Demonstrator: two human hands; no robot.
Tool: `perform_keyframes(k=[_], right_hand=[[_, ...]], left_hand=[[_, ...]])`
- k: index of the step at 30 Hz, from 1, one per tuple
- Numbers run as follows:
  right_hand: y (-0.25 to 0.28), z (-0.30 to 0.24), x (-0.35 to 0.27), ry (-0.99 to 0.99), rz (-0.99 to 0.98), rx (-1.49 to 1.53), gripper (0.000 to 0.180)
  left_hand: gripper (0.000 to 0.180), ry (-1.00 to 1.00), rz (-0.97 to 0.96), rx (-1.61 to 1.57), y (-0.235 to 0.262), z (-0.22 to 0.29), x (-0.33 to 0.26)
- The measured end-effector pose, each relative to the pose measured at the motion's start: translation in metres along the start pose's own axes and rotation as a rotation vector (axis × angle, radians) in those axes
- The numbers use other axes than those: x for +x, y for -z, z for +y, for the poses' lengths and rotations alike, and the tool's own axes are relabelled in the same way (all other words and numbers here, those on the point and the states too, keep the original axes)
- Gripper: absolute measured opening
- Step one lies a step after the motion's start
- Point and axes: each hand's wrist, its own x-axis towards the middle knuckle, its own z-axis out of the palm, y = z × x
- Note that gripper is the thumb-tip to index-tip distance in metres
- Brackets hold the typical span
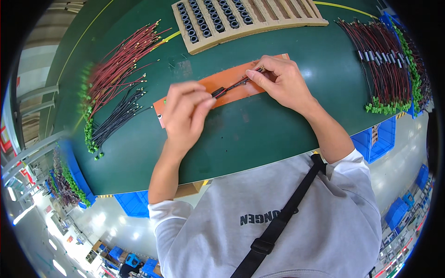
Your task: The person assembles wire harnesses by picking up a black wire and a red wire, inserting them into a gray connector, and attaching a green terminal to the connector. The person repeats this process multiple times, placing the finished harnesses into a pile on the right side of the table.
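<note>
A short bundle of red and black wires (237, 84) stretches between my hands, with a dark sleeve-like piece (218, 92) around its left part. My right hand (282, 82) is closed, pinching the wires' right end between thumb and fingers. At the other end my left hand (186, 109), smeared by motion, has its fingertips curled against the bundle beside the dark piece. Beneath both hands lies a long orange board (232, 95), slanting up to the right. A bit of green shows by the left hand; what it belongs to is mostly hidden.
Red wires (123, 58) and black wires (118, 116) with green connectors lie left on the green table (222, 148). A cardboard tray (259, 28) at the back holds rows of black rings (218, 23). Sleeved wire bundles (382, 58) lie right. Blue bins (378, 139) stand below the edge.
</note>
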Motion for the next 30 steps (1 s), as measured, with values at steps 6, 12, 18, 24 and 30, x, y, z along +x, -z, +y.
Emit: perform_keyframes(k=[6, 12, 18, 24, 30], right_hand=[[-0.002, 0.001, -0.001, -0.044, -0.023, 0.007, 0.029], [0.003, -0.001, -0.003, 0.059, -0.024, -0.142, 0.025], [-0.003, 0.004, -0.009, 0.245, 0.110, -0.378, 0.020], [-0.009, 0.003, -0.005, 0.222, 0.021, -0.314, 0.018], [0.000, 0.012, -0.006, 0.209, 0.019, -0.286, 0.016]], left_hand=[[0.023, 0.039, -0.017, 0.169, -0.010, 0.009, -0.014], [0.017, 0.107, -0.060, 0.176, -0.019, 0.013, -0.012], [0.019, 0.102, -0.085, 0.168, -0.024, 0.005, -0.012], [0.017, 0.191, -0.059, 0.083, -0.026, 0.000, -0.010], [0.016, 0.173, -0.059, 0.070, -0.037, 0.000, 0.003]])
